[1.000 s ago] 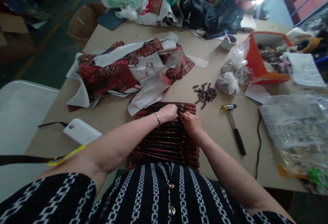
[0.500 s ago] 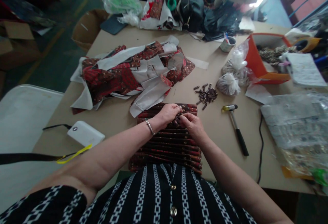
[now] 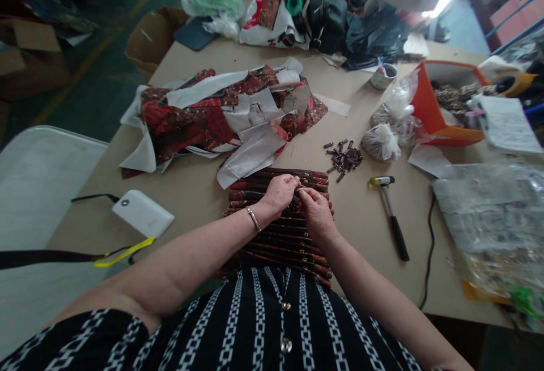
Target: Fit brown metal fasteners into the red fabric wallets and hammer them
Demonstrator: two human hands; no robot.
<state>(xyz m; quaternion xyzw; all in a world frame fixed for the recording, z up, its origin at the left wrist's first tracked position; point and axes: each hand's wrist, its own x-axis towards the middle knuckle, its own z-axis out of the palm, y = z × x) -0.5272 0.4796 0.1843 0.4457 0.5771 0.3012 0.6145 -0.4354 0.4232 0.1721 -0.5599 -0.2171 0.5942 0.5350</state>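
Note:
Both of my hands meet over a stack of dark red patterned fabric strips (image 3: 280,246) lying crosswise at the table's near edge, with small gold metal bits along it. My left hand (image 3: 280,194), a bracelet at its wrist, is closed in a pinch. Facing it, my right hand (image 3: 318,212) pinches too, and the fingertips almost touch. A dark piece with a small shiny bit lies between them, too hidden to make out. Just beyond the strips is a heap of small dark tabs (image 3: 346,158) with gold-coloured ends.
Patterned fabric pieces and pale scraps (image 3: 195,124) lie heaped at left. On the right are a hammer (image 3: 393,218), tied plastic bags (image 3: 380,141), an orange box (image 3: 457,136) and clear plastic packets (image 3: 488,212). A white power bank (image 3: 142,212) sits at left with a cable.
The fingertips of both hands have drawn closer together over the strips, and my left wrist has shifted slightly. The camera view has moved a little. The heap of tabs looks the same.

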